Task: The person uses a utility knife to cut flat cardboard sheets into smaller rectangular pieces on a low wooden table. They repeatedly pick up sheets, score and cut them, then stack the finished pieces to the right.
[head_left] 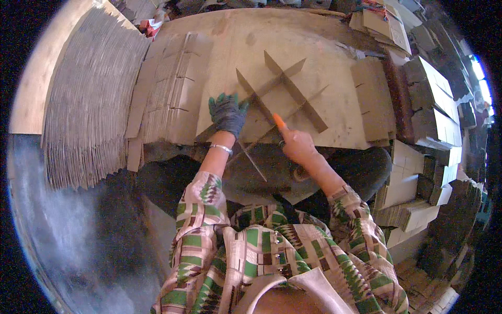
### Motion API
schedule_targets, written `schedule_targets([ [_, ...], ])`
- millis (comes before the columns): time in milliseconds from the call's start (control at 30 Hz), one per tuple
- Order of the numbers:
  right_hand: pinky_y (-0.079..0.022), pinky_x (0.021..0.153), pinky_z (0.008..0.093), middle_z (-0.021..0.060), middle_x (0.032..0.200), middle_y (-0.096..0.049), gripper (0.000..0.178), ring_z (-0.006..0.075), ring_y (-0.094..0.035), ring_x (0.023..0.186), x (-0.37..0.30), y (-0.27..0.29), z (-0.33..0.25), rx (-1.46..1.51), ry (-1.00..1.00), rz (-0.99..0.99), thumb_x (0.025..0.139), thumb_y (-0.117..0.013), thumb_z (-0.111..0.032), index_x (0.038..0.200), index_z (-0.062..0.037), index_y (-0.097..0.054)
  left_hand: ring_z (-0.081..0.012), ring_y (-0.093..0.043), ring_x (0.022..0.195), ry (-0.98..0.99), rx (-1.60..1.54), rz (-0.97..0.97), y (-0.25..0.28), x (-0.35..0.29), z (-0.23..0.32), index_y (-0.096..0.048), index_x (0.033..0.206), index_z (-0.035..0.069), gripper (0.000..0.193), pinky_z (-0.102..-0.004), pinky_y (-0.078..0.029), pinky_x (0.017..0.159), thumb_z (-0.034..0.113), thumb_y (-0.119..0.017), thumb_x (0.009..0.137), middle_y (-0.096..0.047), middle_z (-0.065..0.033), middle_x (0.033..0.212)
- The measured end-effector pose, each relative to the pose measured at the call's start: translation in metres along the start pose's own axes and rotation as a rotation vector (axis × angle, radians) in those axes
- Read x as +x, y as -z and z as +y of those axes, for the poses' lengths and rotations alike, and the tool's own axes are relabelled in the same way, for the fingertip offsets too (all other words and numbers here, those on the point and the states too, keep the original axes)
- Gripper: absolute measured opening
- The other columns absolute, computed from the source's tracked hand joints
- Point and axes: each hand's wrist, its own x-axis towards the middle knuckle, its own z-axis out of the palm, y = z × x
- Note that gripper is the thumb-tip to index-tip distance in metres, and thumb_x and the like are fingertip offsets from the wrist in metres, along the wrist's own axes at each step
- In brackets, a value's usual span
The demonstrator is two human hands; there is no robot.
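Left hand [228, 114]: gloved, palm-down, fingers forward. Right hand [299, 145]: orange-covered index finger [280, 122] extended, others curled. Crossed cardboard strips [307, 106] stand on worktop [230, 57] just ahead. Either grip's opening and hold: cannot tell.

in the middle of the bench [235, 42] lies a lattice of crossed cardboard strips [304, 102], its near end reaching past the near edge. the left hand [229, 113] is at its left, the right hand [299, 146] at its near side. left lies a stack of slotted strips [166, 99], farther left packed sheets [94, 99]; right, another stack [374, 99], then cardboard bundles [431, 99].
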Motion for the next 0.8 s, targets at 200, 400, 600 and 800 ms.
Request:
schedule_targets([
  [200,-0.055,0.081,0.0515,0.0251,0.105,-0.070,0.084,0.0434,-0.068,0.087,-0.011,0.053,0.051,0.031,-0.311,0.294,0.078,-0.066,-0.010,0.155,-0.0128,-0.032,-0.0423,-0.053,0.130,0.310,-0.027,-0.093,0.010,-0.016,-0.067,-0.054,0.139,0.000,0.089,-0.0533,-0.034,0.114,0.073,-0.046,0.091,-0.056,-0.0280,0.139],
  [400,-0.048,0.098,0.0449,0.0218,0.129,-0.064,0.058,0.0328,-0.062,0.119,0.026,-0.041,0.063,0.906,-0.313,0.131,0.094,-0.058,-0.037,0.141,-0.0050,-0.053,-0.0370,-0.054,0.131,-0.150,-0.577,-0.679,-0.037,-0.040,0.034,-0.049,0.145,0.009,0.067,-0.0441,-0.043,0.110,0.052,-0.058,0.095,-0.051,-0.0230,0.147],
  [600,-0.054,0.084,0.0390,0.0091,0.119,-0.069,0.058,0.0266,-0.066,0.110,0.058,-0.020,-0.047,1.455,-0.292,-0.095,0.100,-0.051,-0.057,0.130,-0.0092,-0.064,-0.0394,-0.068,0.093,-0.066,-0.671,-0.214,-0.044,-0.051,-0.010,-0.058,0.125,0.004,0.035,-0.0490,-0.054,0.078,0.023,-0.055,0.095,-0.069,-0.0215,0.102],
  [800,-0.057,0.071,0.0307,0.0153,0.115,-0.071,0.049,0.0219,-0.072,0.085,0.064,-0.045,-0.024,1.214,-0.342,-0.124,0.101,-0.061,-0.032,0.139,-0.0008,-0.055,-0.0380,-0.070,0.084,0.342,-0.325,0.232,0.138,0.038,-0.127,-0.059,0.134,0.010,0.040,-0.0477,-0.055,0.068,0.030,-0.053,0.100,-0.070,-0.0231,0.098],
])
